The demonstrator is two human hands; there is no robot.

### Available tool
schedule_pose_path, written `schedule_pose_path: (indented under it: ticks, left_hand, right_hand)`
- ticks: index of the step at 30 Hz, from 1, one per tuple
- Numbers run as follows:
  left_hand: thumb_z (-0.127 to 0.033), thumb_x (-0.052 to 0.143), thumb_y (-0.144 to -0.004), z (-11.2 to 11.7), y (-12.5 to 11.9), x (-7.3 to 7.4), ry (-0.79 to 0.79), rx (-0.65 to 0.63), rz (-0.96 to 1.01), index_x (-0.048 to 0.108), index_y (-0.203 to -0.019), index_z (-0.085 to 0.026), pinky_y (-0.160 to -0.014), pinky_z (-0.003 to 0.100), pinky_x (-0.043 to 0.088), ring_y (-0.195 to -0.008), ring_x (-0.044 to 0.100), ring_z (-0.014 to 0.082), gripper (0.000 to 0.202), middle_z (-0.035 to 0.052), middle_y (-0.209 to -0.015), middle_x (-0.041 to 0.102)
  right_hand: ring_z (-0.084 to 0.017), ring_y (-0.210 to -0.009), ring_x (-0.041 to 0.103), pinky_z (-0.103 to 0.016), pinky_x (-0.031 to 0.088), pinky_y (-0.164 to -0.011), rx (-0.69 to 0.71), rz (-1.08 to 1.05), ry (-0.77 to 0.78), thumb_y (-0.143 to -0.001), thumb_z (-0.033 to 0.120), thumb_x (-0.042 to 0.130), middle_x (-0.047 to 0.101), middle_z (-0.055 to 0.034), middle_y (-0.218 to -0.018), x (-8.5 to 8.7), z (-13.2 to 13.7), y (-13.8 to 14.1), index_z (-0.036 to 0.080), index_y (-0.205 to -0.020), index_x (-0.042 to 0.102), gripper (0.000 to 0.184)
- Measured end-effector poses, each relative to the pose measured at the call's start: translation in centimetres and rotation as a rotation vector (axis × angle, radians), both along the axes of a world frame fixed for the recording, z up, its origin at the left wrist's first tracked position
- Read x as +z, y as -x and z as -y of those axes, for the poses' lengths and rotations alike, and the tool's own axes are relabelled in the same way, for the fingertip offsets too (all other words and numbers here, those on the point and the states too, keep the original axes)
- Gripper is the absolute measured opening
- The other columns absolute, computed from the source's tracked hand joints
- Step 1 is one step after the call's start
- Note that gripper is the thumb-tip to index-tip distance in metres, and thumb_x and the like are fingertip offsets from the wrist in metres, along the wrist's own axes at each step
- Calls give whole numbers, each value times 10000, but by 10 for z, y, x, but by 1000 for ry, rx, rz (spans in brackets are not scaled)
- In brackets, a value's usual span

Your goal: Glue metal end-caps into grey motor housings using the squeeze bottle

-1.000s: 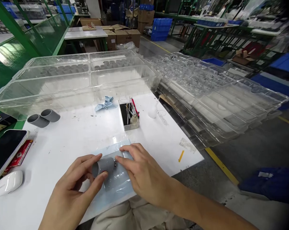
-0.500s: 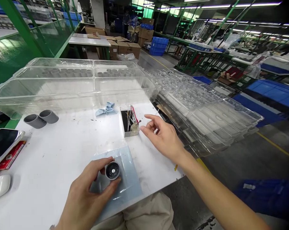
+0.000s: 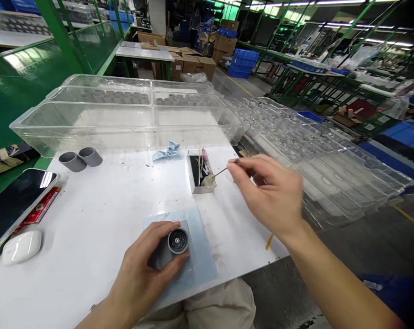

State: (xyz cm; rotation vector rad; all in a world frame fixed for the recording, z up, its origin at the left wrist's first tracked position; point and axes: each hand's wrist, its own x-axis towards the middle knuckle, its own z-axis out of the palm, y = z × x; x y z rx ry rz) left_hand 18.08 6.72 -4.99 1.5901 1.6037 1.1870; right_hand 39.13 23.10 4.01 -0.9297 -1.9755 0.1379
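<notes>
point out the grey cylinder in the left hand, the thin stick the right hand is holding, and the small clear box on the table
Grey cylinder [image 3: 177, 241], head view: its round top face.
Stick [image 3: 220, 172], head view: mid-shaft.
Clear box [image 3: 194, 176], head view: its left wall.

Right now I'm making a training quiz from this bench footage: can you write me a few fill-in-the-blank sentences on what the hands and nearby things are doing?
1. The left hand holds a grey cylinder upright on a pale ____ mat.
2. The right hand pinches a thin stick whose tip is in a small clear ____.
3. Two loose grey sleeves lie on the ____ table.

Missing words: blue; box; white
</notes>
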Motion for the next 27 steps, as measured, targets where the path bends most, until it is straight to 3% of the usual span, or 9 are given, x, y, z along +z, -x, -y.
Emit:
schedule_pose_path:
  ticks: [3, 5, 9, 13, 16, 21, 27]
  left_hand:
    - [-233, 732, -918, -1, 1, 1, 4, -7, 10, 622, -1297, -397, -974, 275, 573, -1137, 701, 171, 427, -26, -1267, 707]
    - [-235, 738, -915, -2, 2, 2, 9, -4, 20, 628, -1309, -396, -975, 276, 576, -1144, 703, 174, 439, -21, -1271, 712]
    - [-281, 741, -914, -4, 3, 4, 7, 18, 40, 652, -1322, -380, -954, 322, 600, -1121, 724, 210, 429, 4, -1254, 738]
    - [-390, 800, -850, -8, 3, 7, -9, 61, 48, 707, -1284, -318, -899, 404, 632, -1058, 753, 283, 450, 58, -1163, 782]
    - [-442, 817, -824, -9, 2, 9, -18, 79, 51, 717, -1276, -300, -894, 424, 635, -1060, 753, 301, 485, 74, -1136, 788]
    - [-423, 814, -833, -7, 3, 8, -12, 63, 57, 705, -1292, -291, -900, 425, 635, -1073, 747, 302, 490, 79, -1153, 782]
    - [-252, 739, -926, -3, 4, 2, 10, -8, 65, 646, -1342, -335, -975, 380, 596, -1138, 711, 238, 435, 47, -1272, 723]
  right_hand:
    - [-178, -724, 652, -337, 485, -604, 7, -138, -89, -868, 114, 769, 775, -18, -886, 15, 29, -2, 260, -967, 771, 177]
    - [-183, -752, 675, -335, 503, -602, 124, -174, -37, -840, 55, 767, 766, -19, -891, 19, 50, 0, 253, -1031, 766, 275]
    - [-154, -748, 686, -294, 558, -640, 384, -125, 158, -842, 8, 733, 733, -37, -846, 5, 77, 14, 157, -1051, 752, 257]
    - [-163, -763, 689, -302, 580, -673, 436, -115, 204, -865, 28, 721, 747, -73, -862, -21, 80, 31, 128, -1031, 754, 197]
    - [-170, -769, 695, -312, 586, -685, 434, -107, 200, -891, 60, 713, 756, -73, -869, -32, 77, 36, 148, -1041, 749, 177]
    - [-173, -764, 684, -324, 576, -677, 403, -71, 127, -884, 35, 710, 757, -74, -868, -34, 74, 35, 149, -1046, 731, 199]
    - [-171, -751, 695, -325, 574, -650, 425, -19, 47, -868, 17, 713, 768, -68, -871, -29, 78, 33, 153, -1084, 719, 255]
